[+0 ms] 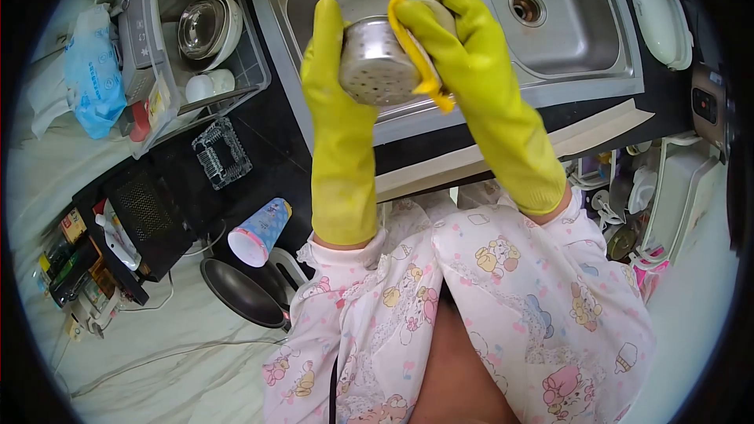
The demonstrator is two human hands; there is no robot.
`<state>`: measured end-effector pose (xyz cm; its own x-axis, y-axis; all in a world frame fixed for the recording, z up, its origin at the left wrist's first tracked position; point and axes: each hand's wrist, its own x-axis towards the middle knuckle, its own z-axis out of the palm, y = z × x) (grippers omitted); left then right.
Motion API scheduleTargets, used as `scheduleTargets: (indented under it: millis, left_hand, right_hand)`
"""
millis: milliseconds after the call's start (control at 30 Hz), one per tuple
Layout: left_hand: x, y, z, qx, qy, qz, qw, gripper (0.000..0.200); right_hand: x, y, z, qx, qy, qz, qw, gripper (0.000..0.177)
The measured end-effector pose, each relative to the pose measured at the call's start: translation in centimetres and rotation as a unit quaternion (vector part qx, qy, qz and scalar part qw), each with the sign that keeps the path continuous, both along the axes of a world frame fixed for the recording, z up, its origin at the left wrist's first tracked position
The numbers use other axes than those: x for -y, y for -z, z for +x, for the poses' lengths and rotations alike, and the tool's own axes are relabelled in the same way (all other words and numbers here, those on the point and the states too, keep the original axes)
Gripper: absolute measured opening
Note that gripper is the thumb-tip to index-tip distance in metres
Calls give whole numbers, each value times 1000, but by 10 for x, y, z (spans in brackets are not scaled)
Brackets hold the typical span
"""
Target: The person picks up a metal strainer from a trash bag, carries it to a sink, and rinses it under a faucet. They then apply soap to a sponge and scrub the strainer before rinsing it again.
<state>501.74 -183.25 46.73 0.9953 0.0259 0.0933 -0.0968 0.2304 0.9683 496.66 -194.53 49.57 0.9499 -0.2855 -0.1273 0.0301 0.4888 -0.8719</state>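
Your right gloved hand's (463, 43) fingers grip a yellow cloth (426, 82), pressed to a perforated metal container (378, 63). Your left gloved hand (328, 71) clasps its side, holding it above the double sink (577, 88). Wiping looks under way; how much is done, you cannot tell. The container is not set down.

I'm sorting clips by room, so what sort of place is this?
A kitchen, most likely in a home: there is a stainless steel double-bowl sink, a dark frying pan off to the left, and a glass bowl in a see-through bin.
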Motion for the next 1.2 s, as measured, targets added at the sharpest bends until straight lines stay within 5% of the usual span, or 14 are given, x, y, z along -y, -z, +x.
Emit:
scheduleTargets:
  millis: [67,200,300,333,400,467,500,600,733,800,1000,1033,1133,1200]
  left_hand:
    - [-24,-8,16,-164,217,-108,956,26]
    - [-23,-36,24,-89,154,267,947,35]
    - [-16,-32,20,-188,146,-28,971,24]
    - [-14,-27,21,-248,105,-181,946,23]
    - [-22,-8,24,-228,163,-237,930,28]
    - [-15,-5,24,-304,202,-381,850,37]
    - [-12,-4,21,-260,134,-230,928,36]
    - [-6,-16,10,-277,84,-275,917,35]
    - [-18,-16,-2,-141,168,-65,974,35]
    - [-21,-19,2,-180,167,-108,964,37]
    - [-22,-11,13,-365,225,-444,787,52]
    - [-21,-9,11,-364,224,-444,788,52]
    - [-16,-1,5,-237,179,-156,942,48]
    - [-11,0,4,-202,170,-130,956,47]
  right_hand:
    - [4,-10,6,-115,-41,-110,986,28]
    - [10,-5,2,-70,-90,-194,974,27]
    - [5,-11,1,-12,-44,-97,994,27]
    - [6,-8,0,-11,-44,-97,994,27]
    - [4,10,-5,76,-71,0,995,25]
    - [-13,30,-1,158,35,-82,983,25]
    - [-14,33,-3,164,53,-101,980,26]
    - [-11,28,-5,166,74,-112,977,25]
    - [7,2,1,74,49,-107,990,25]
    - [15,-8,8,83,-12,-163,983,27]
    - [-2,20,-13,141,-66,-21,988,33]
    - [-4,23,-11,149,-36,-17,988,35]
    - [-3,26,-7,143,-4,-37,989,36]
    - [-1,34,-6,121,-12,-207,971,35]
